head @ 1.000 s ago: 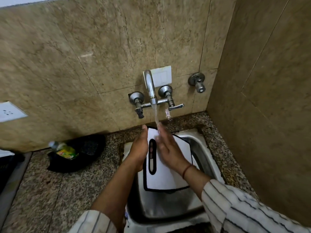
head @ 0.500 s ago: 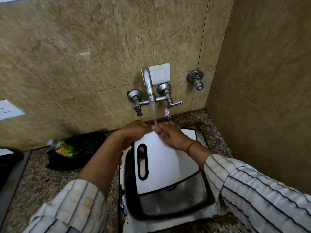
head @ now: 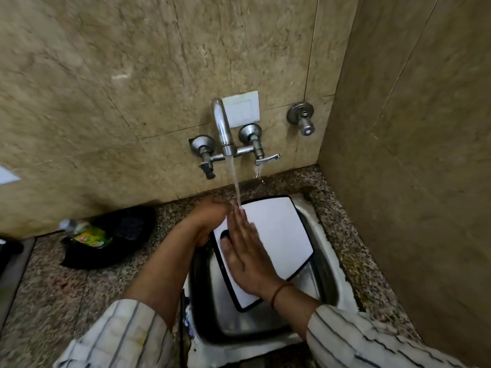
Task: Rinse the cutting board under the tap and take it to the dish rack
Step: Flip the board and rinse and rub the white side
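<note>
A white cutting board with a black rim and a handle slot lies tilted over the steel sink. My left hand grips its far left edge near the slot. My right hand lies flat on the board's face, fingers together and pointing toward the wall. Water runs from the wall tap and lands at my right fingertips on the board's top left corner. The dish rack is out of view.
A black pan holding a green-labelled bottle sits on the granite counter to the left. A second valve sticks out of the tiled wall at right. The side wall closes in right of the sink.
The board has turned in the sink, its far corner swinging right. My right hand slid from the board's top edge down flat across its face. My left hand stays on the left edge.
</note>
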